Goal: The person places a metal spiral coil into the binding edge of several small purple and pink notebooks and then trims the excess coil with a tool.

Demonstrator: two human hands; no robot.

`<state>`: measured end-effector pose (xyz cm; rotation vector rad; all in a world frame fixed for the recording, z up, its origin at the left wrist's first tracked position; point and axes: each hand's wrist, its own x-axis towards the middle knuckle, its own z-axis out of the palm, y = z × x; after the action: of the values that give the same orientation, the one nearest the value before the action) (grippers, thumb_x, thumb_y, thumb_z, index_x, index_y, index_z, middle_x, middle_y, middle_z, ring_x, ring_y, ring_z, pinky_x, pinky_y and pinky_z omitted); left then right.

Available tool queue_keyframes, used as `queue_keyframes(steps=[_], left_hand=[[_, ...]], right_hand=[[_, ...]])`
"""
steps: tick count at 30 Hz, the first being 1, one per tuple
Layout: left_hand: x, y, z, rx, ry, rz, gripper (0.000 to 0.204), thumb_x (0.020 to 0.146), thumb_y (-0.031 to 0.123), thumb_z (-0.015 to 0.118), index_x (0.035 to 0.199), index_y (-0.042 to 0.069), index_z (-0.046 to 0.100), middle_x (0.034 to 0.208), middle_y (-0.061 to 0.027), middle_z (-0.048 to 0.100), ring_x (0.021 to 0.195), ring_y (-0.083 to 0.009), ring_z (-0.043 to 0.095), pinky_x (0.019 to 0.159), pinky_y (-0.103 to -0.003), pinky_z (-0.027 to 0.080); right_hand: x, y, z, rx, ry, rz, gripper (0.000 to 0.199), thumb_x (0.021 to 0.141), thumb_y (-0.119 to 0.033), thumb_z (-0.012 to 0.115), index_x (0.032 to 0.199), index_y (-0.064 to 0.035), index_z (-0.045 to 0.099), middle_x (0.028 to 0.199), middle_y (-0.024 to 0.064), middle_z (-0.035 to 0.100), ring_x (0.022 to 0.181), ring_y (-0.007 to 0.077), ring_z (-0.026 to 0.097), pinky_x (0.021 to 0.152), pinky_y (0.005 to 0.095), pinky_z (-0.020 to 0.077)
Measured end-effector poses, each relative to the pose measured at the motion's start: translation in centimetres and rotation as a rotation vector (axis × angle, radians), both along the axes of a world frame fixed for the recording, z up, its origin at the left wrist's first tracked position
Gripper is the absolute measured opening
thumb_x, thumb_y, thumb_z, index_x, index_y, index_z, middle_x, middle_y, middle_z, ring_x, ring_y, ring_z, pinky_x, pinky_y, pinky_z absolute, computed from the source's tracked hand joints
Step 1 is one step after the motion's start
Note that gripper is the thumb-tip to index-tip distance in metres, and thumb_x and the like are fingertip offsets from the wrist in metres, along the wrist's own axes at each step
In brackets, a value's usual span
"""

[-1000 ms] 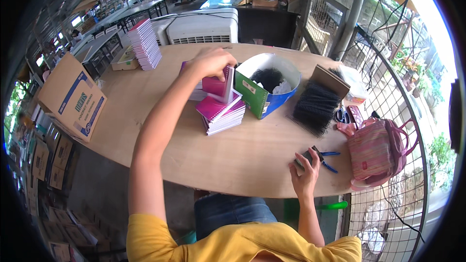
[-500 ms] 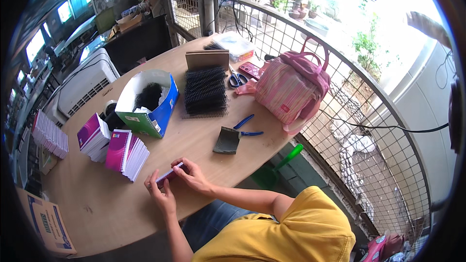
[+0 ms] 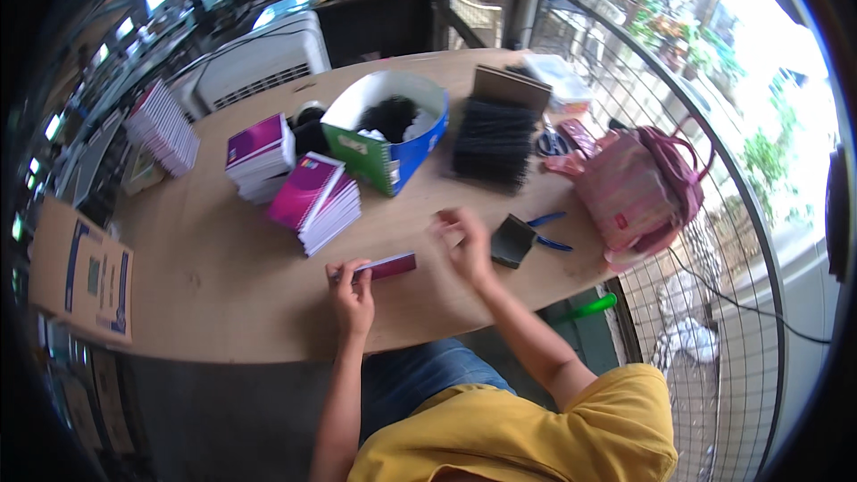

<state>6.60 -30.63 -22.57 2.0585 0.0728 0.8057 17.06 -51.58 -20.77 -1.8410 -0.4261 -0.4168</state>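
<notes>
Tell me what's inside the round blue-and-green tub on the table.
The tub holds a black tangled mass and some white pieces against its white inner wall. Its near wall hides the bottom, so anything beneath the black mass cannot be seen.

bare tabletop (image 3: 214,295) left of hands, booklet stacks (image 3: 317,201) behind, seemingly close

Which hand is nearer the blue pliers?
Right. The right hand is on the table just left of the black pad beside the blue pliers. The left hand is farther left, holding a purple box.
</notes>
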Motion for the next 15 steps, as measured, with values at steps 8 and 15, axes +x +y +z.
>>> queue_keyframes(steps=[8,15], left_hand=[[1.0,-1.3,0.0,-0.062,-0.087,0.060,0.028,0.084,0.022,0.081,0.094,0.003,0.063,0.101,-0.0119,0.053,0.103,-0.0289,0.051,0.086,-0.040,0.047],[0.9,-1.0,0.4,0.012,-0.117,0.019,0.033,0.081,0.024,0.083,0.098,0.005,0.063,0.099,-0.0102,0.051,0.099,-0.0278,0.050,0.080,-0.040,0.047]], right_hand=[[11.7,-2.9,-0.3,-1.017,-0.206,-0.182,0.030,0.079,-0.027,0.076,0.100,-0.0084,0.066,0.120,0.0152,0.051,0.109,0.0342,0.052,0.079,0.0519,0.0486],[12.0,-3.1,-0.3,-1.019,-0.170,-0.036,0.030,0.083,-0.028,0.074,0.098,-0.0055,0.063,0.111,0.0144,0.052,0.107,0.0358,0.053,0.076,0.0536,0.0506]])
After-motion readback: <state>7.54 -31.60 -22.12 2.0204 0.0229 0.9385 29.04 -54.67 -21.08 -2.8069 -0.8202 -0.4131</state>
